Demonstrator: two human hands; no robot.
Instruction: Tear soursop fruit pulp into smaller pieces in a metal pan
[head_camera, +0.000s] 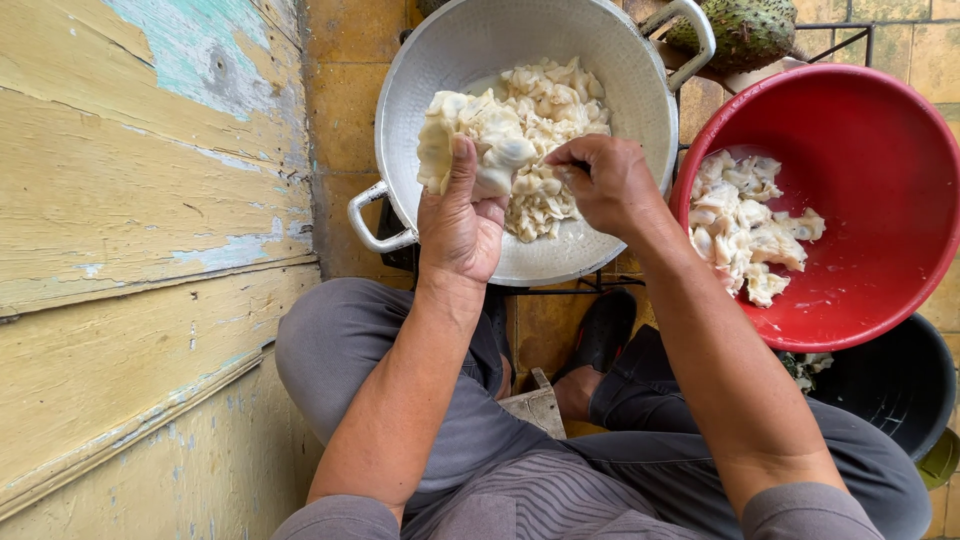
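**Head view: two hands pull white fruit flesh apart over a metal pot**

Head camera looks straight down at a seated person's lap and hands. Far left stands a worn wooden plank wall (140, 250) in flaking yellow paint with pale blue patches. Just right of it sits a wide, round, hammered aluminium pot with loop handles (400, 90), resting on yellowish floor tiles (345, 60) and holding a pile of creamy white fruit pulp (555, 110).

Over the near rim of that pot, the left hand (458, 225) is raised, palm toward the camera, its thumb pressed up against a large lump of white pulp (470, 140) that it grips from below. Beside it, the right hand (610, 185) is curled, its fingertips pinched on the same mass of flesh at the lump's right edge; what exactly sits between the fingers is hidden.

Below the hands are grey trousers (350, 350), a small wooden block (535, 405) between the legs, and a dark shoe (603, 330).

Further right, a green spiky fruit (745, 30) lies behind the pot. A round red plastic basin (880, 150) holds more white pulp pieces (745, 225). At the lower right edge, a dark round bucket (900, 385) sits partly under the basin.
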